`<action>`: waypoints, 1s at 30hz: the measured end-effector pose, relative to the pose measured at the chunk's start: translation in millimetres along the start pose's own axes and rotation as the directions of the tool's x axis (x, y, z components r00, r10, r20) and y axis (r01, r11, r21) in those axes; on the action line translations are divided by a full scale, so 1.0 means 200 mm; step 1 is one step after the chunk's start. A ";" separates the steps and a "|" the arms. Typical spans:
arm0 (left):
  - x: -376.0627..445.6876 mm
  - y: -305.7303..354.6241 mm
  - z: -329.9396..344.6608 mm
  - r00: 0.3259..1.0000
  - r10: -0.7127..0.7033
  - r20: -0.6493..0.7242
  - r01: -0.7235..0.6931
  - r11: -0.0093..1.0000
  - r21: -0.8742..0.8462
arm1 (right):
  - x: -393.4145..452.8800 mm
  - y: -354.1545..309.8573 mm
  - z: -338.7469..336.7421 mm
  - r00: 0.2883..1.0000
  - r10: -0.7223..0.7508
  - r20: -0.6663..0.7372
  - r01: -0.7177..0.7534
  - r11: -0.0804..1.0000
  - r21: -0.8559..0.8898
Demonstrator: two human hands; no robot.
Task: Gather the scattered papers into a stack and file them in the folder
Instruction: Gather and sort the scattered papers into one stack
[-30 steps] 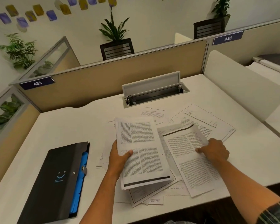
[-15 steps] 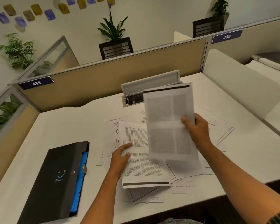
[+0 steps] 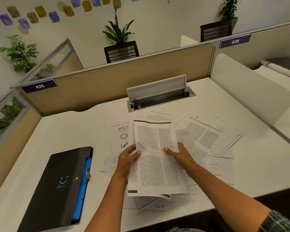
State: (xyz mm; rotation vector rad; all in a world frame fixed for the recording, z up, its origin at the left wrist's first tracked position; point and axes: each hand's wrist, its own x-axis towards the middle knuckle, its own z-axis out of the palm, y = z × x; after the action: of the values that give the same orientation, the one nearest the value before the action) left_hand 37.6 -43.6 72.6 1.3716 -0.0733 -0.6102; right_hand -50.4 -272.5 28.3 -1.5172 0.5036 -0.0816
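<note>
A small stack of printed papers (image 3: 155, 161) lies in front of me in the middle of the white desk. My left hand (image 3: 126, 159) grips its left edge, thumb on top. My right hand (image 3: 178, 154) holds its right edge, thumb on the top sheet. More loose sheets (image 3: 211, 133) lie scattered under and around the stack, to the right, behind and toward the near edge. The black folder (image 3: 59, 185) with blue inner pockets lies closed on the desk to the left.
An open cable tray (image 3: 159, 96) with its lid raised sits behind the papers. Beige partitions (image 3: 107, 81) close off the desk at the back and left, and a white divider (image 3: 251, 87) stands on the right. The desk's near edge (image 3: 241, 195) runs just below the papers.
My right hand lifted a sheet from the right side of the desk, carried it over and laid it on the stack in my left hand. Both hands now hold the stack.
</note>
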 end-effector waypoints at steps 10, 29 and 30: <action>-0.02 0.05 -0.04 0.992 0.078 0.099 -0.071 0.995 -0.074 | 0.01 -0.05 -0.01 0.968 0.019 0.252 -0.118 0.917 0.382; -0.07 -0.14 -0.10 0.998 0.031 -0.057 -0.020 0.982 0.188 | -0.04 -0.04 0.02 0.959 -0.214 0.186 0.197 0.975 0.103; -0.06 -0.15 -0.09 0.997 0.017 -0.078 0.001 0.975 0.223 | -0.04 -0.03 0.01 0.958 -0.197 0.210 0.182 0.979 0.088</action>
State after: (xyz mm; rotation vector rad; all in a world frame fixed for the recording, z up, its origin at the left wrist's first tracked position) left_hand 24.3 -23.6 44.5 1.6113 -0.0858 -0.5519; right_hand -54.6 -269.3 36.4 -1.4837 0.1773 -0.0792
